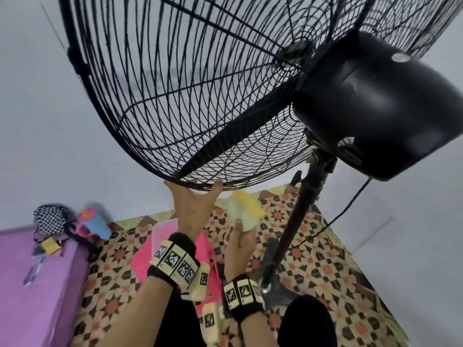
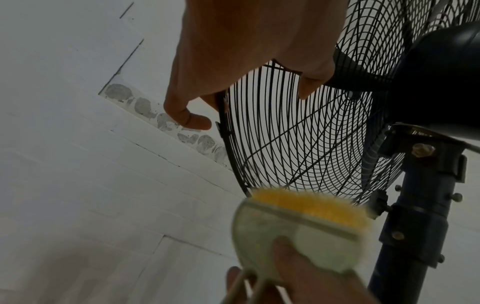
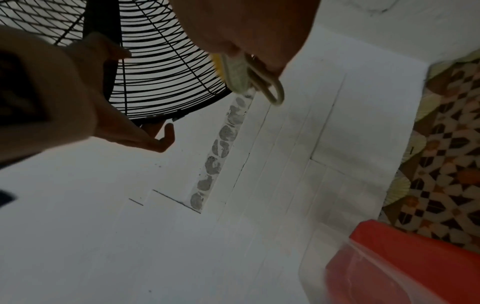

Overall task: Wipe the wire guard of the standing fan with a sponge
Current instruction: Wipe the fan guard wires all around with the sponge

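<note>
A black standing fan fills the head view, its wire guard (image 1: 190, 96) tilted over me and the motor housing (image 1: 370, 101) at the right. My left hand (image 1: 193, 190) reaches up and cups the guard's bottom rim, thumb on one side and curled fingers (image 2: 187, 117) on the other. My right hand (image 1: 239, 234) holds a pale green sponge (image 1: 244, 211) with a yellow face, thumb pressed on its flat side (image 2: 298, 226). The sponge sits just below the guard's lower edge, right of my left hand, blurred. A cord loop (image 3: 272, 90) hangs from the sponge.
The fan's black pole (image 1: 295, 221) drops to a base by my right wrist, with a power cord (image 1: 350, 204) trailing right. A pink tub (image 1: 160, 236) sits on the patterned floor. At the left, a purple surface (image 1: 37, 284) carries a checkered bag and a blue bottle. White walls stand behind.
</note>
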`<move>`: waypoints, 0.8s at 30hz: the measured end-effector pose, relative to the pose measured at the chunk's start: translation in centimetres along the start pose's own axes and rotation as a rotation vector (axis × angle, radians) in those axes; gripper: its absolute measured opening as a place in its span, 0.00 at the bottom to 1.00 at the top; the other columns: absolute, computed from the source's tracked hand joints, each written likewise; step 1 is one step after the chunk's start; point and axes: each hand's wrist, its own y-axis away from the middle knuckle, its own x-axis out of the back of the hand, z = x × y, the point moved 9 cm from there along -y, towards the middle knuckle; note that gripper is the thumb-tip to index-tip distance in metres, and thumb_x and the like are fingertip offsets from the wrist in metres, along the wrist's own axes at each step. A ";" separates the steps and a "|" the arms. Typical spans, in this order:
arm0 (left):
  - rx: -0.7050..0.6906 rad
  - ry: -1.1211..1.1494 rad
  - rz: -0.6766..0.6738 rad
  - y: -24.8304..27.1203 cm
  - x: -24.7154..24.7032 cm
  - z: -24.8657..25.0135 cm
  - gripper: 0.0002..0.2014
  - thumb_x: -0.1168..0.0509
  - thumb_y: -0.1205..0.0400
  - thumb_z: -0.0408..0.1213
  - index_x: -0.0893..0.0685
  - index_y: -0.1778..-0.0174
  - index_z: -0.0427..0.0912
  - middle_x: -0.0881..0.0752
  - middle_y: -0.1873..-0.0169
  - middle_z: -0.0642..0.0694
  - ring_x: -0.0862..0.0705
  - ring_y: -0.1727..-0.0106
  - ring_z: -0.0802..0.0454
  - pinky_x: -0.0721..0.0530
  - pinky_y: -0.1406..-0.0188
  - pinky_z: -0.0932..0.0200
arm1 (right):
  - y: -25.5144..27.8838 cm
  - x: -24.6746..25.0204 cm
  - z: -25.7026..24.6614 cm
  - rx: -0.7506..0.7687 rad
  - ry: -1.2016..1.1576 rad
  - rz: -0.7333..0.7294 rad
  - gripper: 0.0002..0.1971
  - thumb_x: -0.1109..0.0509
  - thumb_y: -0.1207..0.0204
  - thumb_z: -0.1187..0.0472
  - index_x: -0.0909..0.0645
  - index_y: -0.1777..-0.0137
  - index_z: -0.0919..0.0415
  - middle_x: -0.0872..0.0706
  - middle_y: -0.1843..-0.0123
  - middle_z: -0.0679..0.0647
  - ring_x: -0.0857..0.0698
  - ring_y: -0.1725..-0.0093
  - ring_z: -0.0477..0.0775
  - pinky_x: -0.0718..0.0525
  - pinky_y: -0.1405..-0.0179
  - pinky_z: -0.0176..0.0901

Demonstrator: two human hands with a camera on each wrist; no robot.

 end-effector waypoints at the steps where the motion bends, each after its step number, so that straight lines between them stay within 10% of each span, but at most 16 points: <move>1: -0.004 0.007 -0.008 0.1 -0.1 -0.1 0.48 0.18 0.23 0.43 0.42 0.16 0.38 0.31 0.26 0.49 0.31 0.34 0.68 0.32 0.35 0.77 | -0.6 -0.6 -0.4 -0.012 0.025 -0.050 0.19 0.36 0.10 0.52 0.27 0.25 0.60 0.21 0.52 0.40 0.19 0.49 0.42 0.22 0.53 0.17; 5: 0.028 0.030 -0.034 0.3 -0.2 0.4 0.59 0.18 0.26 0.56 0.50 0.12 0.38 0.32 0.18 0.47 0.29 0.22 0.58 0.29 0.17 0.54 | -2.8 -1.3 -2.6 0.086 0.095 -0.086 0.27 0.39 0.18 0.39 0.20 0.39 0.66 0.15 0.57 0.50 0.15 0.65 0.36 0.19 0.67 0.23; 9: -0.018 0.050 -0.042 -0.1 -0.2 1.1 0.55 0.18 0.24 0.48 0.49 0.13 0.37 0.36 0.20 0.52 0.25 0.32 0.78 0.12 0.41 0.67 | -0.8 1.3 -1.1 0.111 0.037 0.116 0.14 0.36 0.10 0.57 0.22 0.29 0.63 0.10 0.43 0.50 0.11 0.52 0.32 0.12 0.56 0.31; 11: 0.005 0.037 -0.024 0.1 -0.2 0.7 0.61 0.19 0.29 0.62 0.52 0.11 0.43 0.39 0.17 0.56 0.30 0.19 0.58 0.21 0.21 0.45 | -1.5 1.4 -0.3 0.049 0.077 0.096 0.27 0.36 0.12 0.46 0.27 0.22 0.65 0.10 0.40 0.55 0.11 0.52 0.33 0.12 0.56 0.30; 14: 0.000 0.052 -0.004 0.9 -0.3 0.1 0.61 0.21 0.27 0.65 0.53 0.10 0.43 0.42 0.11 0.47 0.38 0.12 0.45 0.34 0.13 0.35 | -5.4 1.2 1.2 -0.224 0.184 0.022 0.43 0.37 0.16 0.33 0.40 0.11 0.61 0.23 0.18 0.64 0.16 0.26 0.59 0.16 0.27 0.57; 17: 0.064 0.092 -0.084 1.1 -2.0 -1.1 0.66 0.20 0.27 0.62 0.62 0.09 0.48 0.46 0.09 0.47 0.38 0.14 0.52 0.37 0.12 0.43 | -9.9 1.8 0.4 -0.353 0.151 0.027 0.53 0.28 0.24 0.30 0.43 0.10 0.62 0.24 0.18 0.64 0.20 0.23 0.68 0.20 0.24 0.64; 20: 0.115 0.136 -0.134 0.3 -3.6 -2.5 0.66 0.17 0.32 0.66 0.58 0.10 0.61 0.35 0.12 0.49 0.29 0.16 0.45 0.31 0.14 0.35 | -13.4 2.1 -2.9 -0.282 -0.055 0.086 0.22 0.25 0.17 0.57 0.22 0.29 0.70 0.09 0.40 0.67 0.07 0.49 0.58 0.10 0.44 0.56; 24: 0.150 0.155 -0.125 -0.5 -4.3 -4.0 0.62 0.14 0.35 0.66 0.48 0.13 0.64 0.29 0.16 0.50 0.26 0.17 0.45 0.28 0.16 0.34 | -12.4 1.0 -4.6 -0.286 -0.166 0.034 0.05 0.26 0.17 0.63 0.17 0.48 0.65 0.06 0.54 0.59 0.09 0.66 0.48 0.12 0.65 0.43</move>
